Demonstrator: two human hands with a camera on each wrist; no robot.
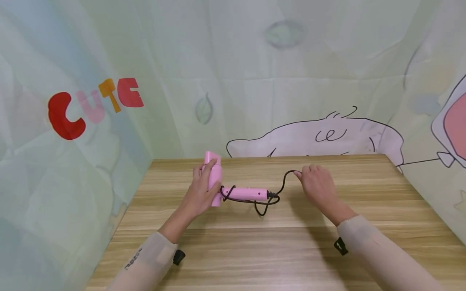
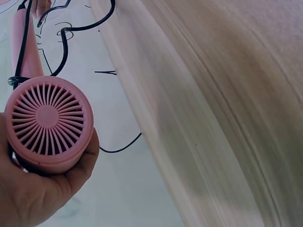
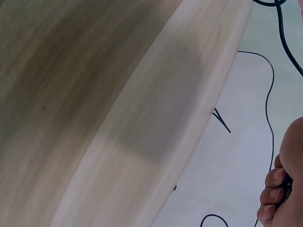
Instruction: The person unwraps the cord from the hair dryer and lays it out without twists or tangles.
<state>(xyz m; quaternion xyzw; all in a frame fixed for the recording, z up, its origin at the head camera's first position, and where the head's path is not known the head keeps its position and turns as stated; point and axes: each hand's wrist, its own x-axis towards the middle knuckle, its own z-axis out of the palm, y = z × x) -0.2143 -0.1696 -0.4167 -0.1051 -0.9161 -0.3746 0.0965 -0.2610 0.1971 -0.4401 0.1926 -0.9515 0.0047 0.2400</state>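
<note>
A pink hair dryer [image 1: 249, 194] is in my left hand [image 1: 201, 189], which grips it round its barrel, with the handle pointing right. In the left wrist view, the round slotted rear grille [image 2: 47, 116] faces the camera and fingers wrap beneath it. A black cord [image 1: 284, 182] winds loosely about the handle and hangs in a small loop below. To the right, my right hand [image 1: 318, 186] holds the cord's far part, raised over the table. In the right wrist view, curled fingers [image 3: 273, 195] close round something black, mostly hidden by the hand.
The wood-grain table [image 1: 255, 250] lies beneath both hands. Behind it and at both sides hangs a pale printed cloth [image 1: 240, 93] with cartoon drawings and coloured letters. Black bands' parts show under both sleeves [image 1: 375, 242].
</note>
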